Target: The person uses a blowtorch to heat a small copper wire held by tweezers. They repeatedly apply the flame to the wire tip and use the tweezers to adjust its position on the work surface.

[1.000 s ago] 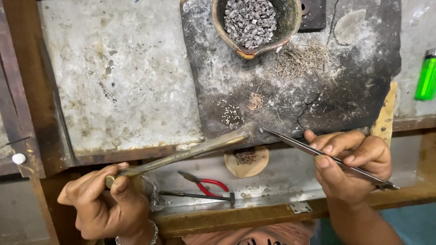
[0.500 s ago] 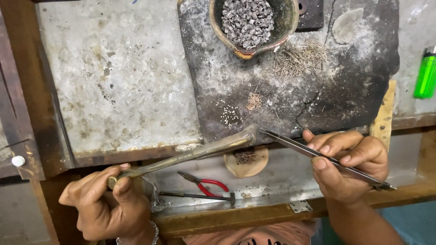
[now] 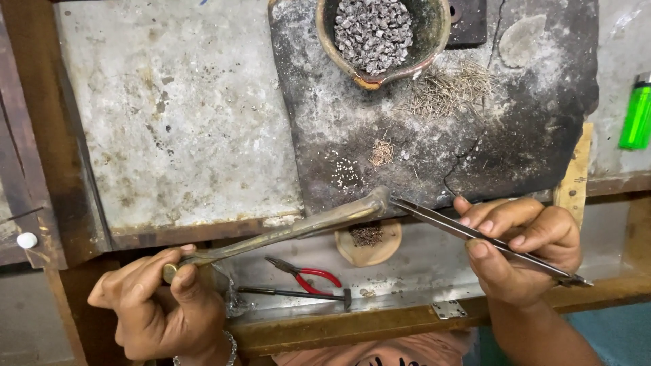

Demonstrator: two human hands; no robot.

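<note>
- A dark cracked soldering slab [image 3: 475, 156] is seen just above the meeting point of both tools; a clay bowl [image 3: 434, 41] of grey granules is set on its upper part, w/ loose wire scraps [image 3: 447, 88] beside it.
- A cluster of tiny pale beads [image 3: 346, 173] and a small tuft of brownish filings [image 3: 382, 153] are found on the slab, just above the pipe tip.
- Below the tips, a round tan dish [image 3: 383, 249] w/ dark filings is placed; red-handled pliers [image 3: 308, 274] and a small hammer [image 3: 298, 293] lie in the lower tray, between the two hands.
- A green lighter [image 3: 637, 115] is kept well apart, far right; a pale worn sheet [image 3: 176, 115] fills the left.
- Slab's front edge runs right at the tool tips; open room is left over the tray below.
- Left hand [image 3: 163, 305] is closed around the near end of a bent brass blowpipe [image 3: 291, 229], fist low, pipe angled up-right.
- Right hand [image 3: 522, 247] is pinched on long steel tweezers [image 3: 475, 234], thumb and fingers wrapped mid-shaft, points aimed up-left, nearly touching the pipe tip; whether anything is nipped can't be told.
</note>
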